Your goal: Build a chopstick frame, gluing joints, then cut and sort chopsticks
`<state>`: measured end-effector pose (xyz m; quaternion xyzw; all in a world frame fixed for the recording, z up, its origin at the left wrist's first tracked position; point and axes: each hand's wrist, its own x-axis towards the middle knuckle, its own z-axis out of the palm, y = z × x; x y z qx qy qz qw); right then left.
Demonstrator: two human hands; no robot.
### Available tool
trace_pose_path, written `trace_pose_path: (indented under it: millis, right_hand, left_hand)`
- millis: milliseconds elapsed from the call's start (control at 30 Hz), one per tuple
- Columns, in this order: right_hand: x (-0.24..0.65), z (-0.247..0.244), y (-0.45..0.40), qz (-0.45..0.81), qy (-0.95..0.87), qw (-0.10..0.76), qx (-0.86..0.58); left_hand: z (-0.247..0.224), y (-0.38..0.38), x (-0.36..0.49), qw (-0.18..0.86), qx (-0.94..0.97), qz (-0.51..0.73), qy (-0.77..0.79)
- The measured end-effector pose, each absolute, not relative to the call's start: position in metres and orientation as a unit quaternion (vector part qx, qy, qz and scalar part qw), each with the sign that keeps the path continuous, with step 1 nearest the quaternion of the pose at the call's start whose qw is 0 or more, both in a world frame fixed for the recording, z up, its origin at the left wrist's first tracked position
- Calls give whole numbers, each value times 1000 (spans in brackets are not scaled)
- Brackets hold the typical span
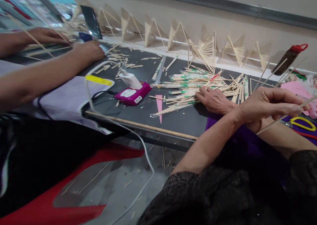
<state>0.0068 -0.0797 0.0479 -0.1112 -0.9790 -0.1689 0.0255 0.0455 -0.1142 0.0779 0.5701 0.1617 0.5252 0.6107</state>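
Observation:
My forearms cross, the left one on top. My left hand (pixel 272 102), at the right, pinches a thin wooden stick (pixel 269 127) that slants up to the right between thumb and fingers. Farther left, my right hand (pixel 215 100) rests palm down at the near right side of a pile of wrapped and loose wooden chopsticks (pixel 185 85), its fingers a little apart and touching the pile. Whether a chopstick is under its fingertips is hidden. More thin sticks stand up blurred behind my left hand.
A magenta power block (pixel 133 94) with a white plug and cable sits left of the pile. Fan-shaped stick structures (pixel 204 50) line the wall. At right are a bottle (pixel 288 58), pink paper (pixel 298 89) and yellow-handled scissors (pixel 303 123). Another person's arms (pixel 54 66) reach in from the left.

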Motion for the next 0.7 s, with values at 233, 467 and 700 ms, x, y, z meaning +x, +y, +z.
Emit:
trace_pose_path:
  millis: [233, 467, 700]
  right_hand:
    - [-8, 53, -66, -164, -975, 27, -147]
    - [-21, 71, -39, -151, -963, 91, -203]
    - [-35, 64, -29, -149, -968, 83, -183]
  left_hand:
    - [86, -121, 42, 601, 562, 534, 195]
    - [91, -125, 40, 593, 557, 540, 216]
    - [94, -128, 32, 568, 561, 580, 164]
